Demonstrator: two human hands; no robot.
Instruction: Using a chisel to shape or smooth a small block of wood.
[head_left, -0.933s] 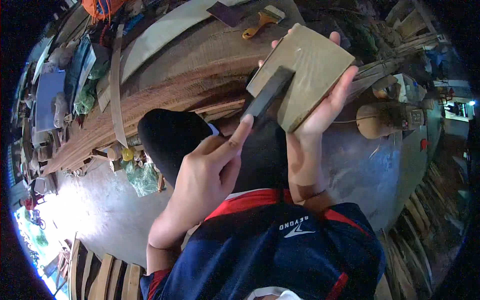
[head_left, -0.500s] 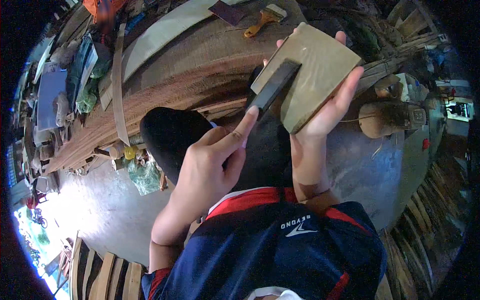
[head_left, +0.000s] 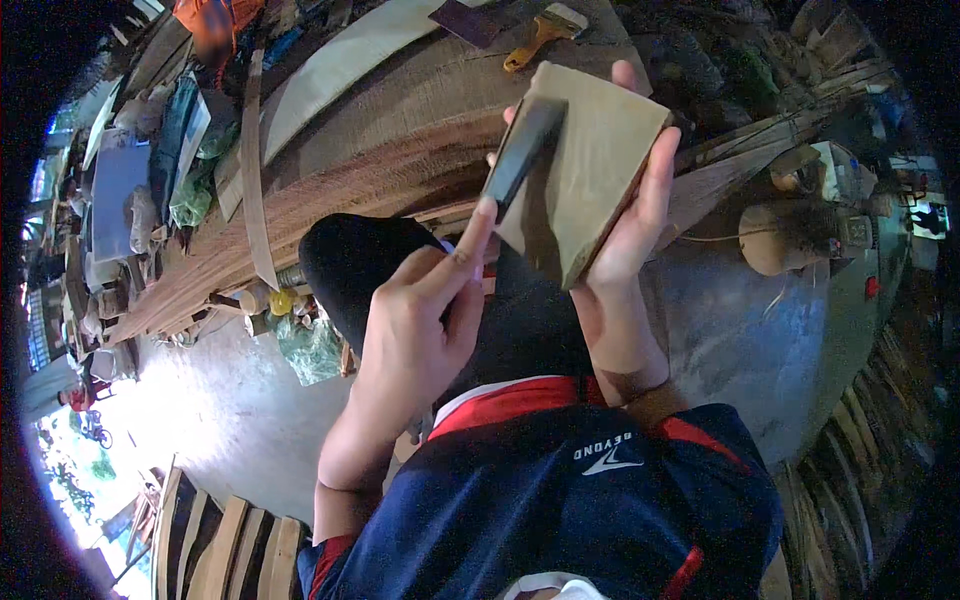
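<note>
My right hand [head_left: 625, 240] gripped the flat stone block [head_left: 590, 165] from beneath, raised above my lap; my left hand [head_left: 420, 320] pinched the dark blade [head_left: 522, 150] flat against its face.

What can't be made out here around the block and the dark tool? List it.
- Head view: the underside of the tan block is turned away and covered by the right hand.
- Head view: the lower end of the dark flat tool is hidden inside the left hand.
- Head view: the brush at the top is small and cut off by the picture's rim.
- Head view: the far left clutter bends and blurs toward the rim.
</note>
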